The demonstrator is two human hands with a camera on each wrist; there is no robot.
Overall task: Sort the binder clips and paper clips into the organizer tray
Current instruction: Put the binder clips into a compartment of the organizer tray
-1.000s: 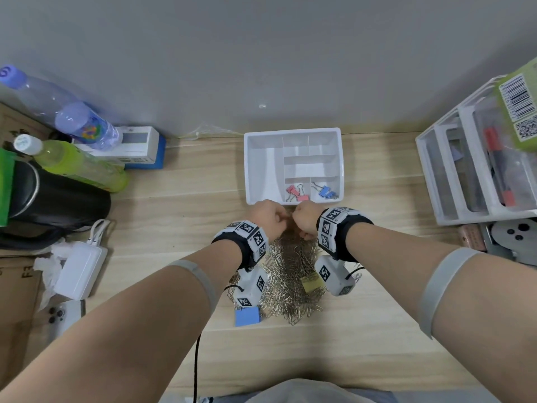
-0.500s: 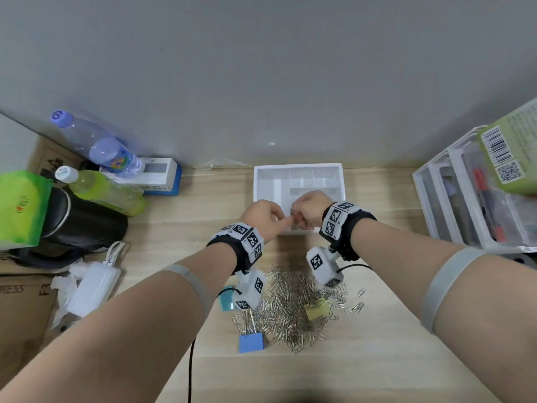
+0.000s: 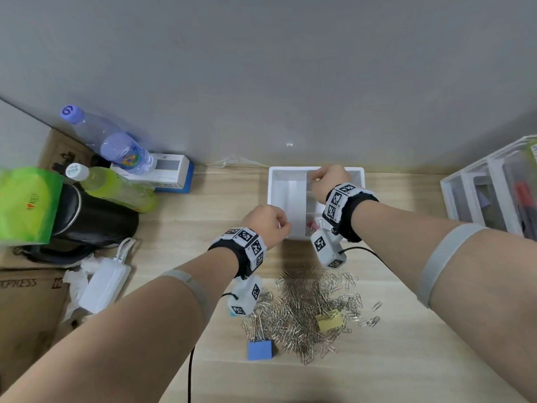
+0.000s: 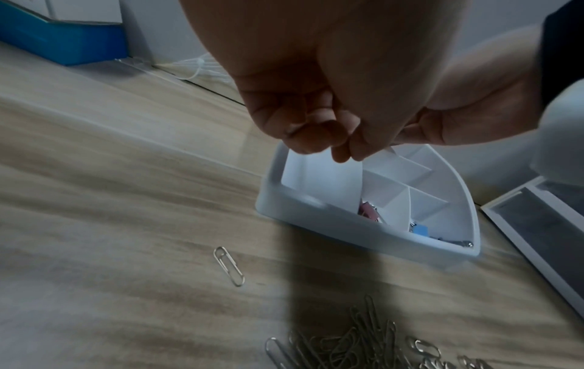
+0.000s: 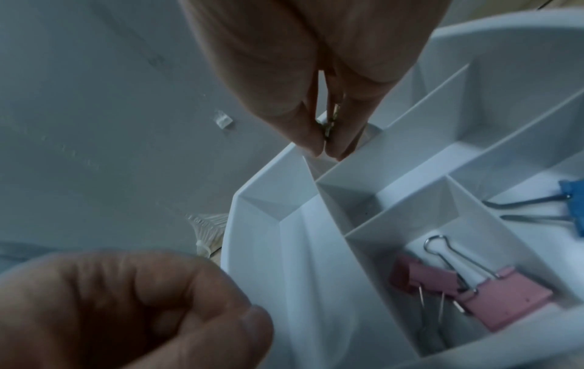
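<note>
The white organizer tray (image 3: 272, 193) stands against the wall. My right hand (image 3: 325, 181) hovers over its far compartments and pinches a small metal paper clip (image 5: 330, 123) between thumb and fingertips. My left hand (image 3: 268, 223) hangs by the tray's near left corner, fingers curled (image 4: 316, 134), with nothing visible in them. Pink binder clips (image 5: 474, 292) and a blue binder clip (image 5: 572, 204) lie in the tray's near compartments. A heap of paper clips (image 3: 308, 312) lies on the desk, with a yellow binder clip (image 3: 328, 321) in it and a blue binder clip (image 3: 259, 349) at its near left.
Bottles (image 3: 116, 146), a blue-and-white box (image 3: 171, 175), a black bag (image 3: 96, 219) and a white charger (image 3: 101, 286) crowd the left. A white drawer unit (image 3: 491, 196) stands at the right. One stray paper clip (image 4: 229, 266) lies left of the heap.
Both hands rose from the heap to the tray. The right hand then went on to the tray's far side, and the left hand parted from it and stayed at the near corner.
</note>
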